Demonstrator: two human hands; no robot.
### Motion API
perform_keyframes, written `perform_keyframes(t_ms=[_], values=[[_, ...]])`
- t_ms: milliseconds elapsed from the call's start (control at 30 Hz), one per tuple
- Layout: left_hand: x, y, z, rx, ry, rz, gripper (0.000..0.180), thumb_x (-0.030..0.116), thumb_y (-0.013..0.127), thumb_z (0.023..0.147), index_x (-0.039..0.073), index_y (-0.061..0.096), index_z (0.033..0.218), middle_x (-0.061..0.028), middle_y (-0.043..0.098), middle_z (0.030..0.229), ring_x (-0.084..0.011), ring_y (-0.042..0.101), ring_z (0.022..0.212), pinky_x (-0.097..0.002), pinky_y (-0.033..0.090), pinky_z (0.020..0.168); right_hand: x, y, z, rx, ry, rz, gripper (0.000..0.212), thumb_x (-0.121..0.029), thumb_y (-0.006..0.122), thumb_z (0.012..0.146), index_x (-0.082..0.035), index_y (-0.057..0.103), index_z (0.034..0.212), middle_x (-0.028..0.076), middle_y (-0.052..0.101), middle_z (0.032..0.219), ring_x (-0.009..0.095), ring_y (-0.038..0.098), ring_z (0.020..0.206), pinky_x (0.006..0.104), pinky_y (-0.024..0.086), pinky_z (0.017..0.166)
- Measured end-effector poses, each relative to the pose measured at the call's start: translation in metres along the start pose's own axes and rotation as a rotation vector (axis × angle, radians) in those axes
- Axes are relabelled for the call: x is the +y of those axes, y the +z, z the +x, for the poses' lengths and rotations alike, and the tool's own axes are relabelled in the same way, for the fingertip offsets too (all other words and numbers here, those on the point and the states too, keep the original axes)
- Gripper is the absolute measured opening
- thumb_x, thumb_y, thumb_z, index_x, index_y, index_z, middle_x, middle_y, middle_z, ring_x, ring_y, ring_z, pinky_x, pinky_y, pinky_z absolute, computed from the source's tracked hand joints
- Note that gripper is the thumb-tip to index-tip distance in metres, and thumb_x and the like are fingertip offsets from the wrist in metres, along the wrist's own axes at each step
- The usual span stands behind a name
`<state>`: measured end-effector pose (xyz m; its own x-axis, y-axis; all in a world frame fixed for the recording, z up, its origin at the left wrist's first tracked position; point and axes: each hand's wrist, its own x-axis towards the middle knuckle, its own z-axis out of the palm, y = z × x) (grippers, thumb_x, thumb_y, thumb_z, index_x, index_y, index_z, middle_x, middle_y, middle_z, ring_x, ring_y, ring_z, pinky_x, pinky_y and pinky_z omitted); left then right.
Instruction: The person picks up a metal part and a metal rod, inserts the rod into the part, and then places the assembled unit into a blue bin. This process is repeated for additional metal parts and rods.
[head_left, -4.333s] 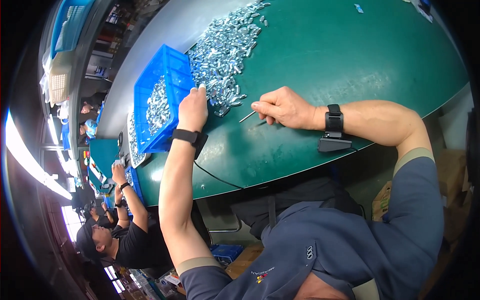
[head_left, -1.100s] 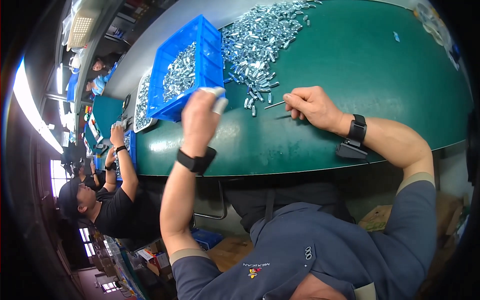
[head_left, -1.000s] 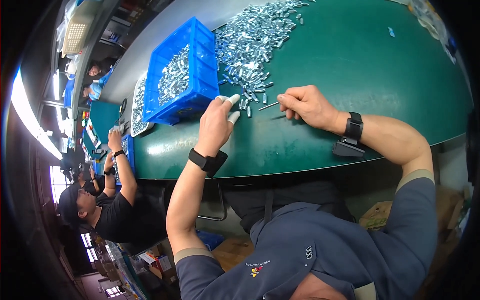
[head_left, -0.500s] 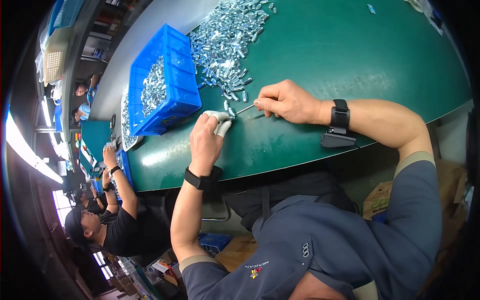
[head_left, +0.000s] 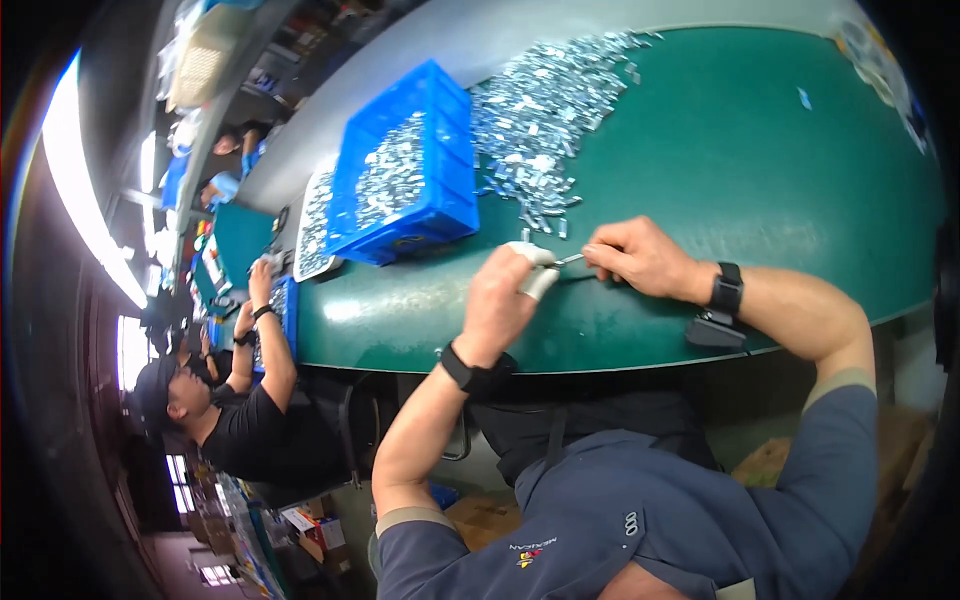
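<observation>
Our right hand (head_left: 642,258) aptly pinches the likely stiff, thin silver metal rod (head_left: 569,260) at three o'clock; our left hand's (head_left: 503,302) hold, we cannot tell.

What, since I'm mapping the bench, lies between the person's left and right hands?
In the head view, a slim metal rod extends from the right hand toward the white finger covers on the left hand, over green tabletop.

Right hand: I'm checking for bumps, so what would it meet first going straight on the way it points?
Most likely the left hand: the right hand, gripping a thin metal rod, points toward the left's white-covered fingertips. Blur leaves the exact gap unclear.
</observation>
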<state>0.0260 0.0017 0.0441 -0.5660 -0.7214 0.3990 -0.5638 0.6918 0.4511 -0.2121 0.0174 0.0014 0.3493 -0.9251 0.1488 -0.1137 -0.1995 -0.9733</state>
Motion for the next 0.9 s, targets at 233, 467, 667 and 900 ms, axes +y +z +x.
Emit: perform_keyframes(t_ms=[233,467,667,900], values=[[0.011,0.010,0.004,0.054,0.094,-0.010,0.017,0.006,0.079,0.082,0.006,0.070,0.096,-0.0100,0.067,0.092,-0.0306,0.066,0.084,-0.0400,0.053,0.072,-0.010,0.000,0.000,-0.035,0.136,0.067,0.038,-0.027,0.058,0.104,0.000,0.070,0.080,0.003,0.067,0.066,0.008,0.061,0.058,0.0246,0.047,0.053],[0.007,-0.010,-0.006,0.066,0.079,0.088,0.017,0.008,0.078,0.082,0.008,0.069,0.096,-0.0096,0.065,0.091,-0.0310,0.065,0.085,-0.0401,0.053,0.074,-0.003,0.001,-0.012,0.098,0.074,0.078,0.042,-0.030,0.056,0.105,-0.001,0.068,0.079,0.002,0.065,0.065,0.008,0.057,0.056,0.0245,0.046,0.052],[-0.046,-0.091,0.038,0.365,0.029,0.434,0.023,0.018,0.077,0.082,0.007,0.069,0.101,-0.0152,0.068,0.095,-0.0341,0.066,0.090,-0.0445,0.053,0.077,0.014,-0.009,-0.005,0.195,0.140,0.119,0.042,-0.034,0.054,0.106,-0.003,0.066,0.080,0.001,0.062,0.065,0.007,0.054,0.058,0.0232,0.044,0.054],[-0.051,-0.042,0.018,-0.010,0.006,0.279,0.035,0.007,0.076,0.082,0.007,0.068,0.116,-0.0140,0.067,0.110,-0.0345,0.063,0.104,-0.0429,0.052,0.087,-0.002,-0.001,0.007,0.186,0.124,0.125,0.041,-0.033,0.055,0.106,-0.003,0.069,0.082,0.001,0.064,0.067,0.006,0.055,0.060,0.0228,0.045,0.056]])
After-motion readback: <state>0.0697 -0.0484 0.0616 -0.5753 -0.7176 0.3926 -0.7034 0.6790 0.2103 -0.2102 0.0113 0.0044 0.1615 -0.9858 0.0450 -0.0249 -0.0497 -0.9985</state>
